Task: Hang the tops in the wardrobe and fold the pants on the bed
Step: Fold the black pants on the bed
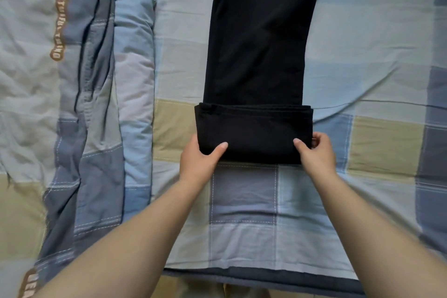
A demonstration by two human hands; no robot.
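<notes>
Black pants (pixel 258 38) lie flat on the bed (pixel 244 196), running from top centre of the frame down to mid-frame. The near end is already folded into a thick band (pixel 254 130) at centre; the rest is unfolded above it.

Left hand (pixel 200 159) grips the band's lower left corner, thumb on top, fingers tucked under. Right hand (pixel 316 152) does the same at the lower right corner, thumb on top, fingers curled round the edge. Both grips pinch the fabric.

Looks like mid-fold, next turn of the band upward pending.

Risks:
- Layers inside the band may slip if one hand lifts ahead of the other, giving a skewed fold.
- The pants widen toward the top, so later turns may overhang the band's sides.
- Soft checked sheet could drag and bunch under the band.

Rumpled quilt (pixel 79 104) at left, apart from the pants. No tops or wardrobe in view.
</notes>
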